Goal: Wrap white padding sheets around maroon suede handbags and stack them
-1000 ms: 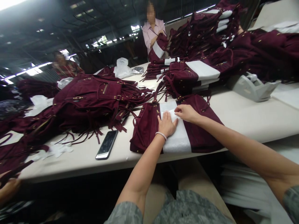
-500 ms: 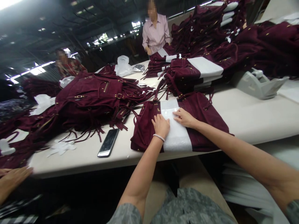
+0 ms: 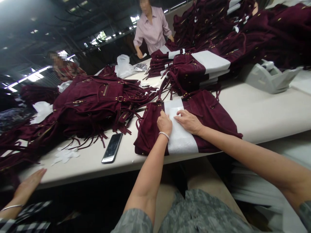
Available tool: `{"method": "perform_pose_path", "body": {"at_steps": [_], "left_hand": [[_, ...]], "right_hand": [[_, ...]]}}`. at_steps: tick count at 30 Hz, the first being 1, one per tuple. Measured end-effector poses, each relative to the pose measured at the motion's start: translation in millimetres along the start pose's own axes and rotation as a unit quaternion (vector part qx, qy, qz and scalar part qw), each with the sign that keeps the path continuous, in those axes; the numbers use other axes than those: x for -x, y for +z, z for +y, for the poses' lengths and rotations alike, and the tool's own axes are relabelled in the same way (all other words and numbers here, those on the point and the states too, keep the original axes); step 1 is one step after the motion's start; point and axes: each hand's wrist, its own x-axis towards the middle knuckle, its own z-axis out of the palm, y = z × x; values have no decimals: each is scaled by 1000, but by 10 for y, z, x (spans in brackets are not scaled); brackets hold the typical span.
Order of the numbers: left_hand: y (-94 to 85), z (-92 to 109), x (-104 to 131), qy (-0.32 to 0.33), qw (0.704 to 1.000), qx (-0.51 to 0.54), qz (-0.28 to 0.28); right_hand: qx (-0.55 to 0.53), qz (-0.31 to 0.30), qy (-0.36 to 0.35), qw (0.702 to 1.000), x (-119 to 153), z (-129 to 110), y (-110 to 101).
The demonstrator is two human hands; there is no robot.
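A maroon handbag (image 3: 213, 113) with straps lies flat at the table's front edge. Around its middle runs a white foam wrap (image 3: 182, 142). My left hand (image 3: 165, 123) rests at the wrap's left edge with curled fingers; whatever is under the fingertips is hidden. On the wrap's upper part lies my right hand (image 3: 189, 121), fingers bent and a little apart, the tips touching the white surface. A shiny patch, perhaps clear tape, shows on the wrap near the fingertips.
A phone (image 3: 112, 148) lies left of the bag, near white scraps (image 3: 65, 154). More maroon bags (image 3: 89, 100) are heaped at left; wrapped bags (image 3: 184, 72) are stacked behind. A grey tape dispenser (image 3: 269, 77) stands at right. A co-worker's hand (image 3: 29, 186) is at lower left; another person (image 3: 152, 29) stands behind.
My left hand's fingers have curled in and moved slightly up the wrap. My right hand has shifted slightly left. The co-worker's hand at lower left has come further into view.
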Motion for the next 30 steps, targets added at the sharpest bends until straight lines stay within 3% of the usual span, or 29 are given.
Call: {"method": "perform_pose_path", "body": {"at_steps": [4,9,11,14,16,20,24,26,28,30], "left_hand": [[-23,-13,-62,-12,1000,-4,-17],[10,22,-65,-12,1000,-13,-18],[0,65,-41,7,999,-32,9],[-45,137,-21,90,991,-70,66],[-59,176,-27,145,987,-49,39],[51,186,-78,160,984,47,-65],[340,33,-142,213,969,112,-48],[484,-72,-154,262,957,120,-33],[580,-154,-151,309,945,105,-25],[621,-196,-146,336,938,86,-17]], "right_hand": [[46,-8,-42,998,34,-56,8],[55,-63,-4,997,49,-74,71],[53,-76,7,996,49,-78,77],[38,-82,16,996,41,-81,55],[22,-75,21,997,36,-84,38],[15,-67,35,997,13,-84,82],[16,-66,34,997,-24,-71,108],[-12,-90,47,995,-20,-73,-33],[-80,-104,79,988,7,-22,-327],[-167,-55,128,976,55,186,-739]]}}
